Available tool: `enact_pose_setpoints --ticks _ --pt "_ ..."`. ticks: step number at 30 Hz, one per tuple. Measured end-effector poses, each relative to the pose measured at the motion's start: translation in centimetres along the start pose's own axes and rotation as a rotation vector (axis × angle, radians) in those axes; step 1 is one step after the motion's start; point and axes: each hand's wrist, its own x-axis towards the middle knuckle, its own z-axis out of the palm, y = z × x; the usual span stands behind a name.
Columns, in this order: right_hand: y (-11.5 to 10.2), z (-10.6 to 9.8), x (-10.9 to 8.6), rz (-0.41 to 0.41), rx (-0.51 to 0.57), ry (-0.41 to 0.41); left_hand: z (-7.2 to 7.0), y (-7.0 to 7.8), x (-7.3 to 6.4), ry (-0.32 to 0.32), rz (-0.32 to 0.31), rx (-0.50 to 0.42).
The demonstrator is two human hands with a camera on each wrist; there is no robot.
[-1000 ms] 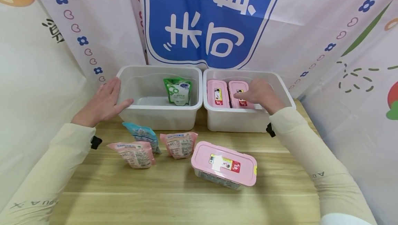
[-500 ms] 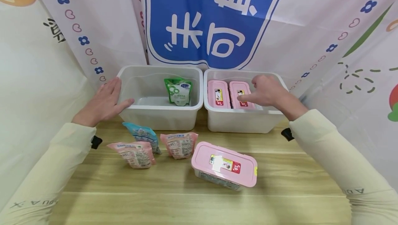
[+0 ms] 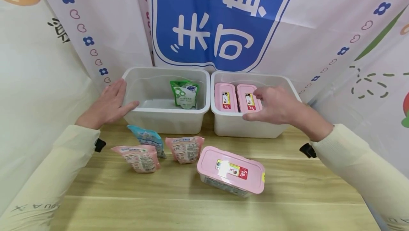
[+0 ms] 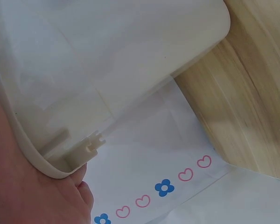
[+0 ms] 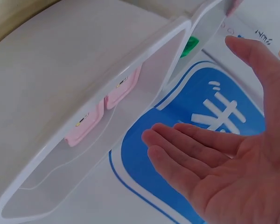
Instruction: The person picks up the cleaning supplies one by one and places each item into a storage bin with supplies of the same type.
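Observation:
My left hand (image 3: 107,103) rests on the left rim of the left white bin (image 3: 166,122), fingers extended and thumb over the front corner. Inside that bin stands a green and white pouch (image 3: 186,98). Over the front rim of the right white bin (image 3: 249,128) hovers my right hand (image 3: 278,106), thumb spread from the fingers; the right wrist view shows its bare palm (image 5: 224,182). Two pink-lidded boxes (image 3: 226,89) lie side by side in the right bin, the right one partly covered by the hand. A third pink-lidded box (image 3: 228,170) sits on the table before the bins.
Two pink pouches (image 3: 140,159) and a blue pouch (image 3: 147,138) stand on the wooden table (image 3: 153,209) in front of the left bin. Behind the bins hangs a printed cloth (image 3: 204,21), with more cloth along both sides.
My right hand has drawn back from inside the right bin toward its front rim, its forearm swinging outward to the right. The left hand keeps its place on the bin's rim.

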Motion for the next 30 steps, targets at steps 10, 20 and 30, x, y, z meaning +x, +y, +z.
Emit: enact_pose_setpoints --ticks 10,20,30 --pt "-1.9 0.7 -2.3 -0.099 0.034 -0.017 0.0 0.1 0.1 0.002 0.007 -0.012" --pt "-2.8 2.0 -3.5 -0.176 0.030 -0.040 0.0 0.1 0.1 -0.002 -0.010 -0.013" --pt "-2.9 4.2 -4.4 -0.160 0.104 -0.136 0.0 0.0 0.0 0.007 -0.008 -0.010"
